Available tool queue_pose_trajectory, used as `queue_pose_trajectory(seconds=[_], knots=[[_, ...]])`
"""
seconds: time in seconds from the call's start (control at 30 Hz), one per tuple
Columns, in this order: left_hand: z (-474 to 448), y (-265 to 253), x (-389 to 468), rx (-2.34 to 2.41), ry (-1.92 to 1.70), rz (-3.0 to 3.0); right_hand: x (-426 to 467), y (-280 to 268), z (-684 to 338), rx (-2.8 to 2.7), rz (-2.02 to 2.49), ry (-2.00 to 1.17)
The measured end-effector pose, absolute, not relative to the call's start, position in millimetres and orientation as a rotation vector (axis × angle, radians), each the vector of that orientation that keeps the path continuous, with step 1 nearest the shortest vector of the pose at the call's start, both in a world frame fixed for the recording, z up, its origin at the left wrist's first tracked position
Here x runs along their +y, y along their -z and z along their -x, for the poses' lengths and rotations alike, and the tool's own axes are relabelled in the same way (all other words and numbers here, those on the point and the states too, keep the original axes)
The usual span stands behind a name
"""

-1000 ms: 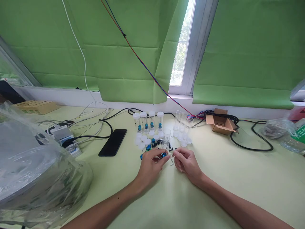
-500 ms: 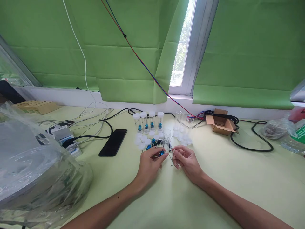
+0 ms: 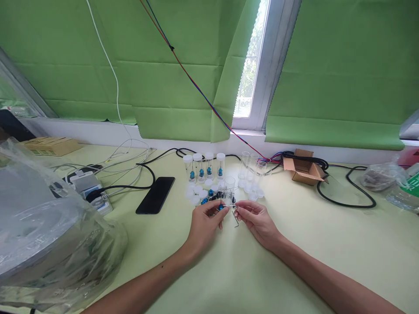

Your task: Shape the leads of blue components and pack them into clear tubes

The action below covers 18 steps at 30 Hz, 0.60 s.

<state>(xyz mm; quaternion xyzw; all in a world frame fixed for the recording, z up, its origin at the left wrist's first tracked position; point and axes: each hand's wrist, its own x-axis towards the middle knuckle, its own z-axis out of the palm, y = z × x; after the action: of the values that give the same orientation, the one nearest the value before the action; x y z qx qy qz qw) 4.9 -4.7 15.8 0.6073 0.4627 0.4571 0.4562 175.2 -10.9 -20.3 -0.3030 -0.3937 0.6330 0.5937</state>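
Observation:
My left hand (image 3: 206, 220) is closed on a small blue metal piece (image 3: 221, 208) with a thin dark rod standing up from it. My right hand (image 3: 257, 220) pinches a thin metal rod (image 3: 230, 206), which reaches across to the blue piece; its exact kind is too small to tell. Just below the right fingertips an L-shaped hex key (image 3: 236, 221) lies on the table. Behind the hands stands an open clear tube (image 3: 229, 184). More blue and black pieces (image 3: 204, 201) lie beside the left fingers, partly hidden.
Several capped tubes (image 3: 208, 165) with blue pieces inside stand in a row at the back. Loose white caps (image 3: 195, 199) and open clear tubes (image 3: 244, 168) are nearby. A phone (image 3: 155, 195), a bagged spool (image 3: 55, 244), a power strip (image 3: 93, 194) and a cardboard box (image 3: 303, 170) surround them.
The thin rod in my right hand now lies level against the blue piece. The blue piece has shifted slightly up and left, and its dark rod stands more upright.

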Motion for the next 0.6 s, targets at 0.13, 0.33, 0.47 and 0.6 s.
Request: queue_pose_trajectory(seconds=[0.13,0.33,0.47,0.6], knots=[[-5.3,-14.2,-3.7,1.131,-1.114,-1.498,-11.3,19.3,-174.5,-0.912,0.712,-1.459],[-5.5,-12.9,-4.0,1.095,-1.117,-1.491,-10.5,20.7,-173.7,-0.920,0.724,-1.430],[-6.2,-12.6,-4.1,1.074,-1.119,-1.504,-10.3,21.2,-174.0,-0.927,0.729,-1.425],[-6.8,-11.2,-4.1,1.076,-1.136,-1.512,-10.9,19.0,-174.0,-0.920,0.738,-1.443]])
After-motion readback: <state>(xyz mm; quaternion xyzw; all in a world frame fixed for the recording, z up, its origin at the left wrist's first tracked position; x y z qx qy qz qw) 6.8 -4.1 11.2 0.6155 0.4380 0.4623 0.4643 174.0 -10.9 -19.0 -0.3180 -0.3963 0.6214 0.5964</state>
